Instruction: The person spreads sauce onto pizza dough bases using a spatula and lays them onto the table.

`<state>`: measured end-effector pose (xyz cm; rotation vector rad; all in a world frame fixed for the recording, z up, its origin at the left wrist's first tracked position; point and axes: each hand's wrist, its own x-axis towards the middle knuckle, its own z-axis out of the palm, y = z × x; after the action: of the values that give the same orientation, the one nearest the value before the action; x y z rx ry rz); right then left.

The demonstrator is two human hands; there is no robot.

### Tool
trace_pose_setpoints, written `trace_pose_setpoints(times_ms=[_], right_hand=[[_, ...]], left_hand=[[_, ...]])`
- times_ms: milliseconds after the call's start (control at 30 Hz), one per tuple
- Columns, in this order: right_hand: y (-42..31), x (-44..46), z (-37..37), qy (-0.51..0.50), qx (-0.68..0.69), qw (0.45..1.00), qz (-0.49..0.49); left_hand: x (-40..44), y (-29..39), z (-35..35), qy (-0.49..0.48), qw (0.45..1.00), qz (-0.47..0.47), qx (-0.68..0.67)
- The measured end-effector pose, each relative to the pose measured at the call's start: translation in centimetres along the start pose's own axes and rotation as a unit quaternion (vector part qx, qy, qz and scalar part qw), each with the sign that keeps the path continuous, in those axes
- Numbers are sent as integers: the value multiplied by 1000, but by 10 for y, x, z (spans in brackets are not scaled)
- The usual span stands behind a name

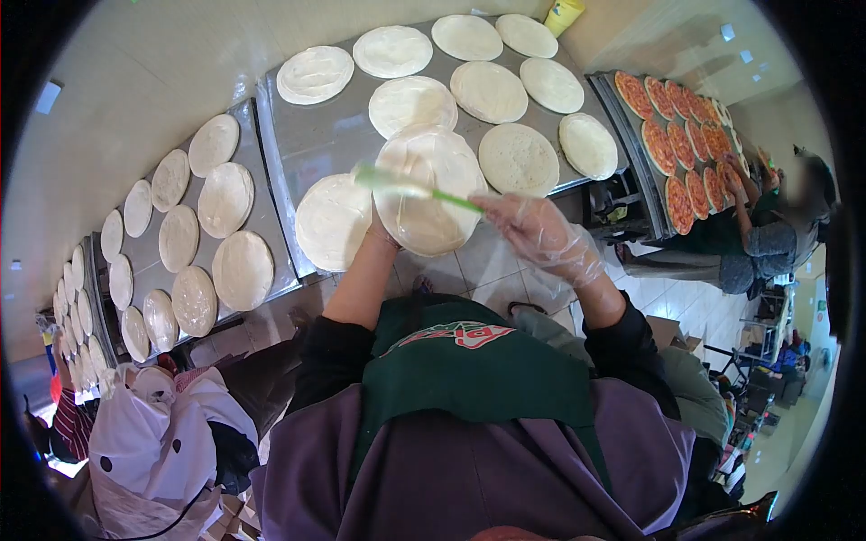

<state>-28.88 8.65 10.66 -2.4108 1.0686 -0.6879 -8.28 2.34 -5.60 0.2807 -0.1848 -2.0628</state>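
Observation:
My left hand (383, 227) holds up a round pizza base (437, 221) from beneath, its fingers hidden under the dough. White cream coats part of that base. In a clear plastic glove, my right hand (532, 230) grips the handle of a green spatula (458, 200), whose cream-smeared blade lies across the base's left side. A cream-topped base (334, 223) rests on the metal table just left of my left hand. Behind the held one is another coated base (412, 106), and a plainer, speckled base (519, 160) lies to the right.
More bases cover the metal table (311, 126). At its back right corner stands a yellow container (564, 15). A left table (248, 135) carries several bases. On the right, a co-worker (780, 239) reaches over red-sauced bases (658, 147). People in patterned clothing (158, 451) are at lower left.

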Motion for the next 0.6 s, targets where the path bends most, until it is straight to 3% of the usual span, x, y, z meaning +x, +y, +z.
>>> trace_pose_setpoints(times_ms=[33,167,233,267,333,467,533,567,600], right_hand=[[7,3,0,61,16,998,-23],[8,12,-10,27,-58,997,52],[2,11,-6,-41,-70,995,60],[-4,12,-6,-41,-71,995,61],[-15,12,-7,-94,-88,991,25],[-16,10,2,-106,-27,993,39],[-8,6,11,53,-11,998,20],[-8,6,13,50,-10,999,18],[-10,4,13,64,5,994,92]], left_hand=[[1,1,6,-9,1000,1,-19],[5,1,14,1,999,30,34],[20,-2,-30,-164,982,-19,-87],[19,-4,-36,-165,982,-20,-88],[16,-8,-43,-22,991,24,128],[2,2,-7,-1,1000,-7,-3],[0,12,-10,-63,998,9,-4],[-4,14,-5,-62,998,11,-6],[-8,15,1,-61,997,35,34]])
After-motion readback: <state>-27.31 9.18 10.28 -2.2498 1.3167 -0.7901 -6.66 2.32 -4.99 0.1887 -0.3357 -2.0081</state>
